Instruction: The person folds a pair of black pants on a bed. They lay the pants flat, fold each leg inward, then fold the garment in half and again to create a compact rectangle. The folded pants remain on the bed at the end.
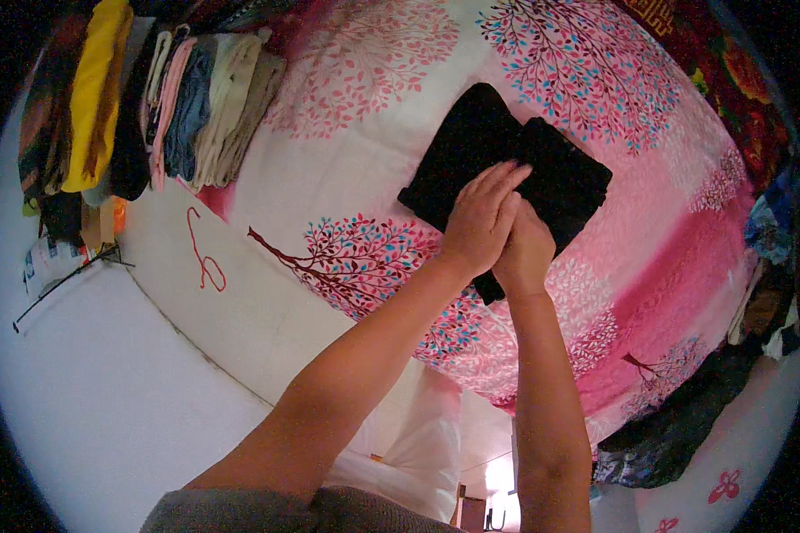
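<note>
A black folded garment (471,124) lies on the bed, one doubled section overlapping another, with a narrow dark end showing below near my right wrist. My left hand (482,218) rests on it, fingers stretched out and close together across the cloth. Against it, my right hand (526,247) is bent over the lower part of the same garment. Its fingers are mostly hidden by the left hand, so their grip does not show.
Under the garment spreads a pink and white tree-print bedsheet (356,178). Folded clothes (227,107), with a yellow piece (96,98) among them, are stacked at far left. A red cord (206,258) lies at the bed's left edge. Dark clothing (684,422) lies at lower right.
</note>
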